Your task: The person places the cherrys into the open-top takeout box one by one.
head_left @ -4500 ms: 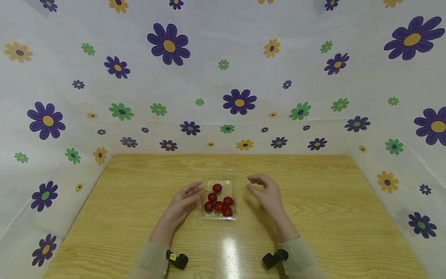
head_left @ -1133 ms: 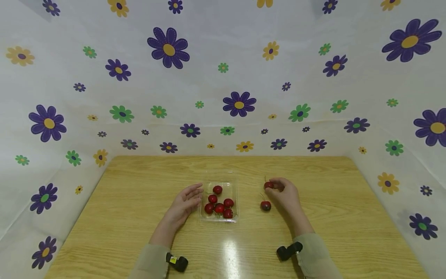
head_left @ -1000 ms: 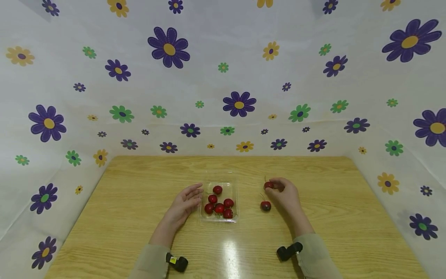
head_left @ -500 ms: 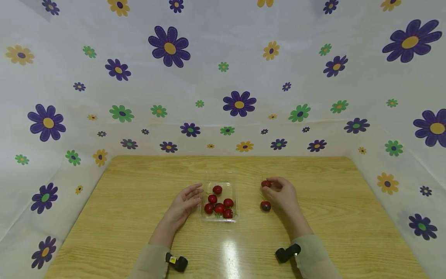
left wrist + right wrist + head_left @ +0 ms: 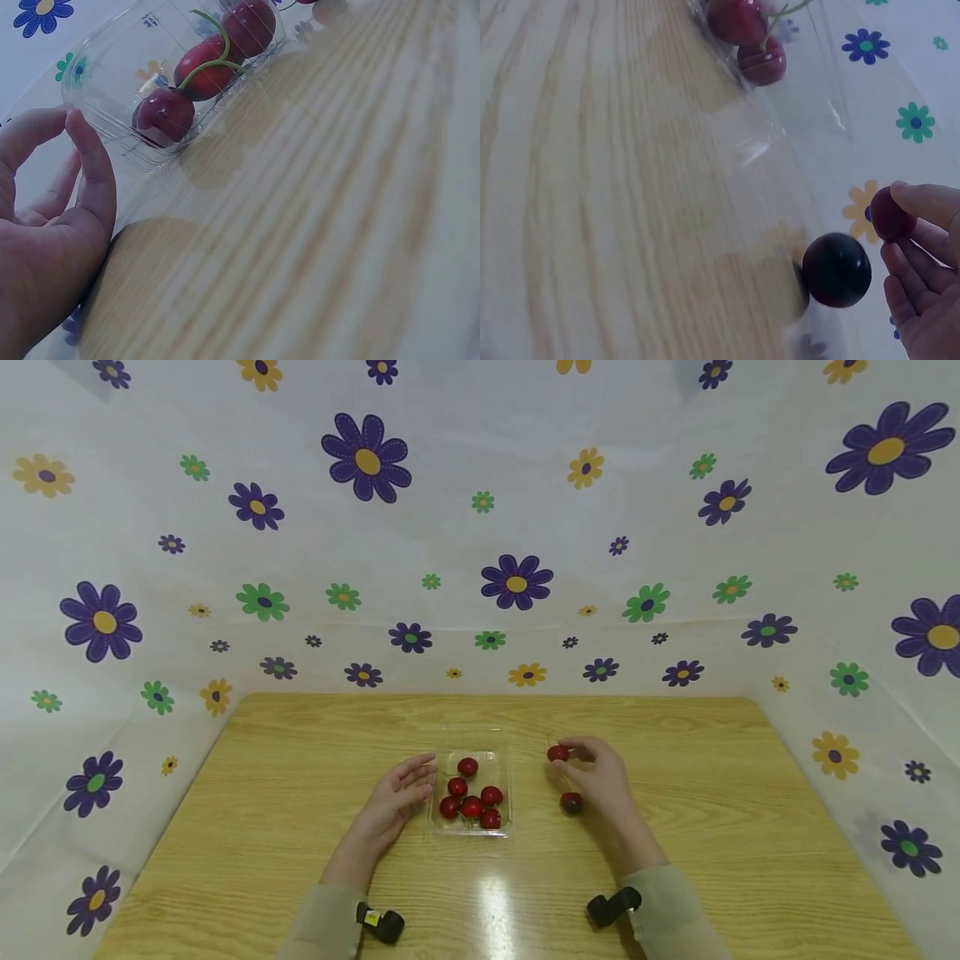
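Note:
A clear plastic box (image 5: 472, 834) stands on the table with several red cherries (image 5: 471, 807) inside; green stems show in the left wrist view. My left hand (image 5: 395, 802) rests beside the box's left wall, fingers relaxed, fingertips at or very near the plastic; the wrist views do not settle whether they touch. To the right of the box, my right hand (image 5: 597, 774) pinches one dark red cherry (image 5: 557, 753) between thumb and fingers, its thin stem pointing up. Just below that hand a darker cherry (image 5: 572, 803) lies on the table.
The wooden table (image 5: 712, 827) extends around the box on all sides. A white cloth (image 5: 480, 460) printed with flowers hangs behind and on both sides. Light reflects off the tabletop in front of the box.
My right hand, bare-fingered 4.5 seconds ago, has come to hold a cherry and moves it left toward the box. The dark cherry has appeared on the table. The left hand stays put.

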`<state>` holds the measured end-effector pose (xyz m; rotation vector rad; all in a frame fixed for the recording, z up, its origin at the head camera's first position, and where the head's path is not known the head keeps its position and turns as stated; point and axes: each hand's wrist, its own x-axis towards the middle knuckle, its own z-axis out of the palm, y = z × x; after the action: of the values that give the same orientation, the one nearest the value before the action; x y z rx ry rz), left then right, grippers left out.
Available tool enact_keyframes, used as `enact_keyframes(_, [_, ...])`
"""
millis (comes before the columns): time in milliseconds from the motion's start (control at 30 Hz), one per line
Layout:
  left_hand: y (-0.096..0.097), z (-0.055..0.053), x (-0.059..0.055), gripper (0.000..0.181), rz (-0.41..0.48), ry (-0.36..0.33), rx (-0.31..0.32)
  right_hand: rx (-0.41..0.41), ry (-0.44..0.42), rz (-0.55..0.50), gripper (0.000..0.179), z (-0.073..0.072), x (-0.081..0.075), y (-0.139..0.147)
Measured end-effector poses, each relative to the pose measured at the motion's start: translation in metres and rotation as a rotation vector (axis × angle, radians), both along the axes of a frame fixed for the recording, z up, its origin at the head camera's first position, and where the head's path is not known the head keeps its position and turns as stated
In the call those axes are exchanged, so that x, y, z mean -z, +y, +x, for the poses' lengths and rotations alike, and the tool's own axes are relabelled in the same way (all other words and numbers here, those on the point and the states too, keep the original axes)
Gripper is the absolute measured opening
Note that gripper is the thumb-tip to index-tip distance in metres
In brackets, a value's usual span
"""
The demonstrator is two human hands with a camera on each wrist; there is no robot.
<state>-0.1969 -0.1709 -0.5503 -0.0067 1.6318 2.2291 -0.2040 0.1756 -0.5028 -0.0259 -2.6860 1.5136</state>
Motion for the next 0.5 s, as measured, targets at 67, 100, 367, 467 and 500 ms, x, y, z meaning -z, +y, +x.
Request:
enact_keyframes(67, [0.0, 0.0, -0.001, 0.06, 0.002, -0.003, -0.006, -0.008, 0.018, -0.002, 0.037, 0.001, -0.003, -0.003])
enact_keyframes(100, [0.0, 0.0, -0.001, 0.06, 0.0, -0.003, -0.009, -0.014, 0.024, 0.003, 0.037, 0.001, -0.005, -0.005])
enact_keyframes(367, [-0.001, 0.001, -0.005, 0.062, -0.004, 0.013, 0.008, -0.053, 0.063, 0.027, 0.037, 0.005, -0.013, -0.017])
enact_keyframes(467, [-0.001, 0.001, -0.006, 0.062, -0.006, 0.015, 0.012, -0.077, 0.081, 0.025, 0.036, 0.007, -0.016, -0.022])
enact_keyframes(500, [-0.001, 0.001, -0.006, 0.063, -0.006, 0.017, 0.014, -0.085, 0.09, 0.024, 0.035, 0.008, -0.017, -0.024])
